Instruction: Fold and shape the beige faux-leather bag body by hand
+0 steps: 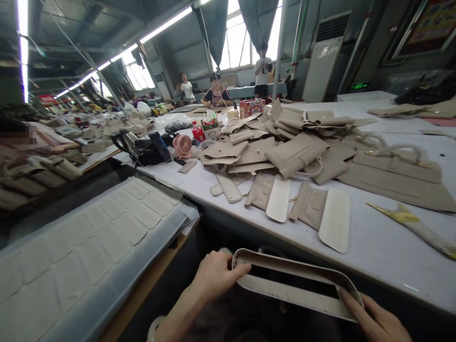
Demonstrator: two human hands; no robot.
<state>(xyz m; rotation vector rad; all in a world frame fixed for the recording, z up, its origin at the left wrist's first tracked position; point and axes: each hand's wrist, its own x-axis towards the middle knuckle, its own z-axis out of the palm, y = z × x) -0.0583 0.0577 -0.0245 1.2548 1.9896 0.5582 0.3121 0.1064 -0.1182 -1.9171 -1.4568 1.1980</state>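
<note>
My left hand (217, 270) and right hand (379, 320) are pinching, nearly closed, opposite ends of a beige bag body (292, 290) that, on my feed, I am holding before the white table (377, 261), where beige pieces (302, 149) are lying heaped.

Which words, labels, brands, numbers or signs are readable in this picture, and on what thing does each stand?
No text can be read with certainty.
Red box: printing too blurred.
Red bottle: markings too small.
Green sign: marks too small.
Wall poster: too blurred.
Red banner: too small.
Held pale loop: no text seen.
</note>
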